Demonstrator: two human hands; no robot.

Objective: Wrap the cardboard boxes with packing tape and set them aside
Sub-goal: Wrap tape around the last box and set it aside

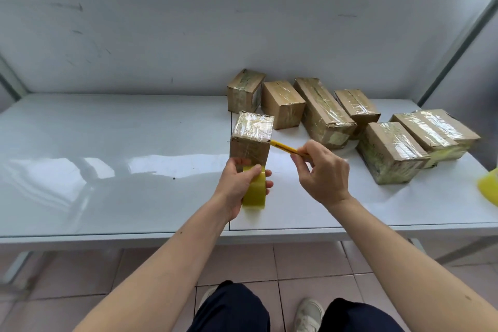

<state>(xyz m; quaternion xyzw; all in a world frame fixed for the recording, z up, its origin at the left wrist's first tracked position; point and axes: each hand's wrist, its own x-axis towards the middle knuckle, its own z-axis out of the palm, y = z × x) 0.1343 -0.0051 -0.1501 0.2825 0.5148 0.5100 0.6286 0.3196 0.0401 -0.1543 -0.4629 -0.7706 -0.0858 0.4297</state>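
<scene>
Head view of a taping station. The left hand (237, 186) grasps a yellow roll of packing tape (254, 191), fingers curled round its rim, with the roll held just in front of an upright cardboard box (252, 140) standing on the white table (107, 170); tape already glistens over the box's top and front face. The right hand (323, 172) pinches a yellow utility knife (285, 148) between thumb and curled fingers, its tip pointing at the box's right edge near the top. Behind and to the right, six more taped boxes (323, 110) lie grouped on the table, some touching one another. At the far right edge, part of another yellow object (489, 188) shows; what it is cannot be told.
</scene>
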